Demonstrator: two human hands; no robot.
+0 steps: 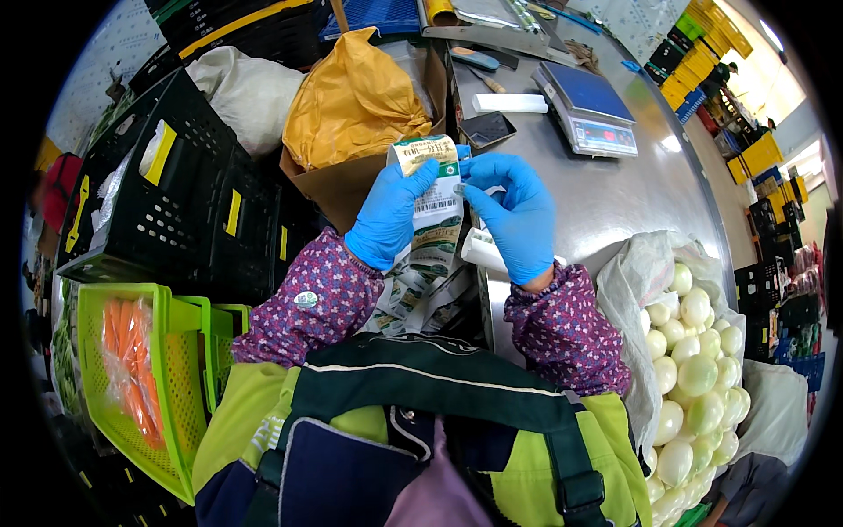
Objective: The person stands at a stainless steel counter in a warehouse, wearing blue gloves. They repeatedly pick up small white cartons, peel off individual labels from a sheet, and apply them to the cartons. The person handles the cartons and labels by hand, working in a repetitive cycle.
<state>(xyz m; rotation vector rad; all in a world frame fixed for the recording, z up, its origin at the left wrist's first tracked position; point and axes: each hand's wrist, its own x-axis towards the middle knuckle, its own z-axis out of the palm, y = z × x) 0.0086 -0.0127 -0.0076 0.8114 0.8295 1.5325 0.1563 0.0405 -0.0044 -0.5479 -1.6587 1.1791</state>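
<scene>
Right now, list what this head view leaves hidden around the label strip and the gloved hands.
- Label strip: its lower run disappears behind the left hand and sleeve.
- Right hand: its fingertips cover whatever they pinch at the strip's edge.
- Yellow bag: opaque, contents unseen.
- Sack of pale round vegetables: lower part cut by the frame's rim.

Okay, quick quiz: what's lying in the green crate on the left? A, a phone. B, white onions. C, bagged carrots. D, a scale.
C: the green crate holds orange carrots in a clear bag, while the white onions sit in a sack on the right.
</scene>
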